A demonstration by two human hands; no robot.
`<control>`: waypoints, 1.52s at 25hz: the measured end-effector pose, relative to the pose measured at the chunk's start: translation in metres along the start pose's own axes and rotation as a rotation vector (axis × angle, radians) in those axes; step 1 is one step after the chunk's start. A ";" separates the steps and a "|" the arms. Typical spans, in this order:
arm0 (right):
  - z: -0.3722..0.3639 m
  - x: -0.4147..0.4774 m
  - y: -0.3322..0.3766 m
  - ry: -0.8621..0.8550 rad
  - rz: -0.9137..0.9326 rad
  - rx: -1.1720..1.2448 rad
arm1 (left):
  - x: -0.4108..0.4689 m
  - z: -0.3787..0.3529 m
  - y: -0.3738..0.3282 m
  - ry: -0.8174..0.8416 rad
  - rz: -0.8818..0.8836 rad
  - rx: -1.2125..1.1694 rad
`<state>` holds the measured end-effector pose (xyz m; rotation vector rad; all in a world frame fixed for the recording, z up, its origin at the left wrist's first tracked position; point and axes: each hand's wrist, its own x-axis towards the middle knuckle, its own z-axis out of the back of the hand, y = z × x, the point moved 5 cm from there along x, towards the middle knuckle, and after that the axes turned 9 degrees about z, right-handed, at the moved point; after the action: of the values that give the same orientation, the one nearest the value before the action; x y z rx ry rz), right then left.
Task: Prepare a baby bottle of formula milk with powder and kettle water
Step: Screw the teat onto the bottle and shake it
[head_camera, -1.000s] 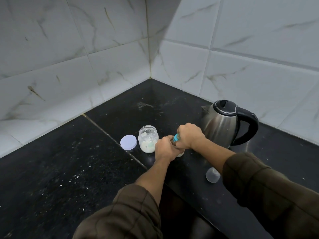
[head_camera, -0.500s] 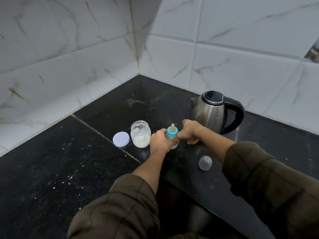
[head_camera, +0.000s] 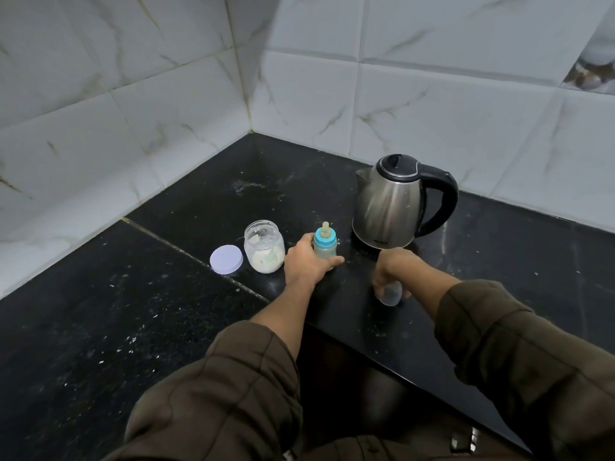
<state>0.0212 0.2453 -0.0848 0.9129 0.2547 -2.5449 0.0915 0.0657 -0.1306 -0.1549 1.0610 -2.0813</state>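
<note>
**Capped bottle held upright on the corner desk**

Nearest the camera, two dark olive sleeves (head_camera: pixel 233 387) reach forward over the black speckled desk (head_camera: pixel 100 327). The right hand (head_camera: pixel 391 266), palm down, closes its grip over one clear domed cap (head_camera: pixel 390 296) at the desk surface; whether the cap is lifted or resting there cannot be told. The left hand (head_camera: pixel 304 261) wraps its grip around the lower body of the one baby bottle (head_camera: pixel 325 246), thumb across the front. The bottle stands upright on the desk, between the jar and the kettle. It has a translucent body, a blue screw collar and a pale yellowish teat on top; its contents are mostly hidden by the fingers.

Just left of the bottle stands one open glass jar (head_camera: pixel 264 246), holding white powder in its lower part. One pale lilac round lid (head_camera: pixel 226 258) lies flat just beside the jar, to its left. Beyond and to the right, one stainless-steel kettle (head_camera: pixel 389 207) with black lid and black handle stands apart from the bottle, spout turned left. White marbled tiled walls (head_camera: pixel 432 111) meet in the corner behind.
</note>
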 end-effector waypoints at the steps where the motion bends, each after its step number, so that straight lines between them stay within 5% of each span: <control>1: -0.001 0.002 0.000 -0.017 0.000 -0.001 | 0.000 0.001 0.001 -0.003 -0.001 -0.001; 12: 0.117 -0.021 0.047 -0.619 0.287 0.231 | 0.002 0.004 -0.002 0.014 -0.007 0.056; 18: 0.109 -0.009 0.082 -0.535 0.440 0.152 | 0.002 0.007 -0.004 0.013 0.011 0.054; 38: 0.082 0.025 0.084 -0.519 0.539 -0.001 | 0.012 0.013 -0.008 0.015 -0.022 0.136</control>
<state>-0.0051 0.1369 -0.0406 0.2399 -0.1333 -2.1648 0.0842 0.0522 -0.1187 -0.0833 0.9266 -2.1697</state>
